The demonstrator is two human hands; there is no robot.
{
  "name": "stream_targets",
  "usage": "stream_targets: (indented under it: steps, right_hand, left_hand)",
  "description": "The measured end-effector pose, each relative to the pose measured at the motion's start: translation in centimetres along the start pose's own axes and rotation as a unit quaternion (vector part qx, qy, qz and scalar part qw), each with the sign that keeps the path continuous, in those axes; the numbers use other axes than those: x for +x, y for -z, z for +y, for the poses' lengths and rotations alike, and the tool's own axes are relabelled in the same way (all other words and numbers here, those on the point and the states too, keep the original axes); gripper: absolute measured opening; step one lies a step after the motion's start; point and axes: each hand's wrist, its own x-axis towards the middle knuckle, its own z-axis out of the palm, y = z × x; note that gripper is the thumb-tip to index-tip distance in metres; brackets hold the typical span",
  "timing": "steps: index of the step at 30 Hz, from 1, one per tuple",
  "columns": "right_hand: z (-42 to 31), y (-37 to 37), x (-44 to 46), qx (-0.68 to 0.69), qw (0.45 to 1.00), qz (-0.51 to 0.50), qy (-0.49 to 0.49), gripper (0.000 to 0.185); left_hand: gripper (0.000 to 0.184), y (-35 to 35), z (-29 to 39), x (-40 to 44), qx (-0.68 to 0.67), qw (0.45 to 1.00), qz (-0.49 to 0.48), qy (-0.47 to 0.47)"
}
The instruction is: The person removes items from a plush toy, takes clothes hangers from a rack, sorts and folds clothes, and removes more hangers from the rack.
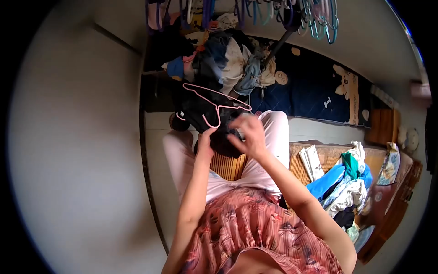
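Observation:
A pink clothes hanger [218, 107] lies over a black garment [196, 109] that spreads across my lap and beyond my knees. The hanger's hook points back toward me. My left hand [206, 142] grips the near part of the black cloth, its thumb by the hook's tip; most of its fingers are hidden. My right hand [250, 136] is just right of the garment, fingers apart and a little smeared by motion. I cannot tell whether its fingertips touch the cloth.
Ahead is a heap of mixed clothes [228, 59]. Many-coloured hangers [264, 11] hang overhead. A dark blue patterned mat [310, 86] lies at far right. Beside me on the wooden seat are a clothes pile [342, 182] and a folded white cloth [311, 163]. A wall [86, 137] stands left.

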Motion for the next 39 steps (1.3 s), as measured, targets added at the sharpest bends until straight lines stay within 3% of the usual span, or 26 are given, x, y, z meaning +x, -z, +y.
stream_targets:
  steps: [2, 4, 5, 6, 8, 11, 14, 16, 18, 19, 20, 21, 22, 24, 25, 28, 29, 32, 39]
  right_hand:
    - [0.5, 0.5, 1.9, -0.038, 0.991, 0.046, -0.122, 0.072]
    - [3.1, -1.7, 1.8, 0.127, 0.988, -0.062, -0.062, 0.082]
    - [3.3, -2.4, 0.9, 0.195, 0.946, -0.192, -0.176, 0.08]
    - [2.4, -2.6, 0.7, 0.207, 0.958, -0.148, -0.134, 0.077]
    - [0.7, -1.6, -0.5, 0.284, 0.929, -0.113, -0.209, 0.062]
    - [0.8, 0.3, -3.1, 0.369, 0.826, 0.048, -0.424, 0.026]
    - [1.0, 4.6, -5.8, 0.413, 0.777, 0.154, -0.449, 0.024]
    - [-1.5, 8.2, -6.4, 0.433, 0.793, 0.078, -0.421, 0.04]
    - [-1.9, 7.8, -8.6, 0.361, 0.864, 0.087, -0.34, 0.072]
    - [-3.0, 8.9, -8.8, 0.384, 0.856, 0.108, -0.329, 0.063]
    - [-3.3, 9.3, -9.4, 0.37, 0.851, 0.16, -0.337, 0.067]
    - [-3.5, 11.1, -9.8, 0.37, 0.845, 0.17, -0.347, 0.068]
    - [-3.7, 13.0, -10.1, 0.372, 0.839, 0.175, -0.357, 0.069]
    - [-3.3, 15.1, -11.4, 0.368, 0.835, 0.211, -0.349, 0.067]
    - [-2.8, 13.4, -11.1, 0.342, 0.839, 0.263, -0.333, 0.057]
    - [-0.9, 15.4, -13.6, 0.356, 0.828, 0.288, -0.323, 0.055]
    - [-0.7, 16.1, -14.5, 0.369, 0.818, 0.32, -0.304, 0.054]
    - [-0.4, 19.2, -16.1, 0.334, 0.814, 0.358, -0.311, 0.05]
    - [-2.0, 28.3, -20.6, 0.207, 0.804, 0.481, -0.282, 0.046]
  left_hand:
    - [0.036, -0.4, -0.3, -1.3, 0.035, 0.999, -0.012, -0.036]
    - [0.037, -1.2, -0.1, -3.2, 0.071, 0.997, -0.013, -0.042]
    - [0.038, -2.3, 0.0, -4.6, 0.089, 0.993, -0.001, -0.072]
    - [0.037, -1.8, 0.2, -5.1, 0.109, 0.991, -0.01, -0.079]
    - [0.036, -1.0, 0.8, -5.5, 0.144, 0.984, -0.033, -0.096]
    - [0.037, -3.4, 1.8, -7.0, 0.242, 0.964, -0.012, -0.108]
    - [0.037, -6.5, 0.7, -8.2, 0.357, 0.926, 0.007, -0.123]
    - [0.038, -9.8, -1.9, -9.7, 0.465, 0.877, -0.005, -0.122]
    - [0.047, -13.1, -5.3, -11.8, 0.54, 0.826, -0.071, -0.147]
    - [0.051, -13.4, -6.8, -11.9, 0.571, 0.78, -0.146, -0.21]
    - [0.056, -13.7, -8.1, -11.9, 0.59, 0.728, -0.215, -0.274]
    - [0.065, -14.7, -8.9, -12.3, 0.605, 0.719, -0.235, -0.247]
    - [0.063, -16.0, -9.5, -12.9, 0.616, 0.698, -0.267, -0.248]
    - [0.066, -18.2, -11.0, -14.1, 0.592, 0.703, -0.317, -0.235]
    - [0.076, -18.1, -10.5, -13.7, 0.585, 0.716, -0.317, -0.212]
    - [0.069, -20.6, -13.0, -15.0, 0.516, 0.768, -0.348, -0.156]
    - [0.061, -21.3, -13.1, -15.3, 0.537, 0.774, -0.323, -0.091]
    - [0.043, -23.2, -15.9, -15.8, 0.46, 0.852, -0.226, -0.111]
    - [0.034, -26.4, -19.0, -15.9, 0.43, 0.82, -0.36, -0.116]
